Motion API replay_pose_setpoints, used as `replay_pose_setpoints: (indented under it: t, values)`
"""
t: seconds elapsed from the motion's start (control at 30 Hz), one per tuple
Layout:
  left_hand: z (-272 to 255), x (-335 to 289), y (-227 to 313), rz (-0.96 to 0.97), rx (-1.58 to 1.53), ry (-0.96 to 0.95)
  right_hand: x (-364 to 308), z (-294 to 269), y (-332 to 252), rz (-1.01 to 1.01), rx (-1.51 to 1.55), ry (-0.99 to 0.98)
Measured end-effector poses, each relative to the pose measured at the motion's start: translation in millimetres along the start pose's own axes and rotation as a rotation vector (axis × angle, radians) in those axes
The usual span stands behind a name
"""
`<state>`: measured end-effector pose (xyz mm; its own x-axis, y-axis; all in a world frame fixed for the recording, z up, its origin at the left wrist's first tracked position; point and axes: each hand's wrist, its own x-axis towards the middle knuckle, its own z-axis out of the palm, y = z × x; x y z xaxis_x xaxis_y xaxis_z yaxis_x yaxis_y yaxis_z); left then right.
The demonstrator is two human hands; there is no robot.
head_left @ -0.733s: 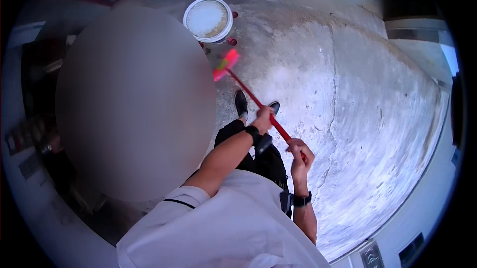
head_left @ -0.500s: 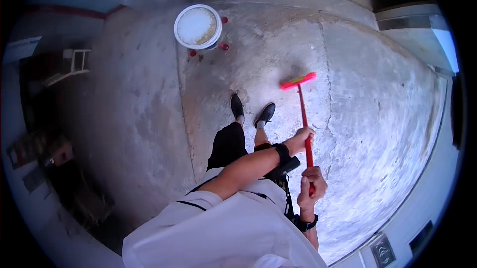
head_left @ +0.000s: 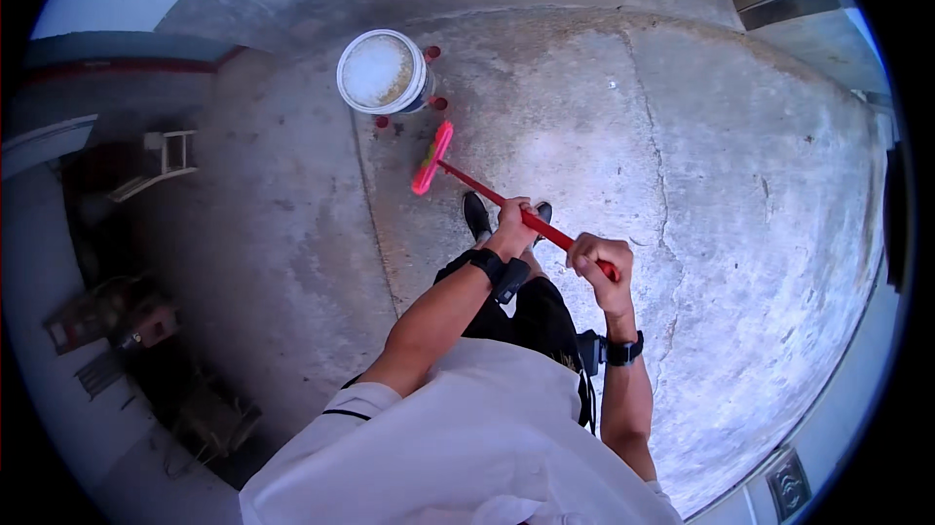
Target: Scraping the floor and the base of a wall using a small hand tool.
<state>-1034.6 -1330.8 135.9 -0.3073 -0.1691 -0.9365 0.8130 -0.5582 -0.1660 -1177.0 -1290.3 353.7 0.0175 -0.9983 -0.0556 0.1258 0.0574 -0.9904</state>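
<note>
The pink broom head [head_left: 432, 159], right of the shoes [head_left: 476, 216] half a second ago, is now left of them, nearer the white-rimmed bucket [head_left: 375, 70]. The red handle [head_left: 555, 235], then almost straight, slants from far left to near right. The left hand [head_left: 514, 228] shifts leftward, partly hiding one shoe; the right hand [head_left: 601, 270] reaches farther out.

- Smooth here, with a light gloss, along the slim red broom handle [head_left: 549, 230]
- Bristly, plastic-looking on the narrow pink broom head [head_left: 433, 157]
- Smooth plastic around the round white bucket [head_left: 343, 78]
- Rough, matt across the grey concrete floor [head_left: 555, 116]
</note>
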Motion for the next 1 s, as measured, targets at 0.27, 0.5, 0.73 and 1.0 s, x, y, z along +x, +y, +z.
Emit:
replay_pose_setpoints:
  t: [0.27,0.5,0.73,1.0]
  values:
    - [66,48,-28,0.045,0.063,-0.074,23,-53,11,-0.02,-0.141,-0.021]
    - [103,57,-118,-0.137,0.392,-0.22,-18,-85,-23,-0.115,-0.333,0.195]
    - [150,30,-117,-0.148,0.245,-0.201,9,-104,-53,-0.207,-0.275,0.114]
    - [217,71,-21,0.002,0.374,-0.087,128,-117,3,-0.108,-0.153,0.104]
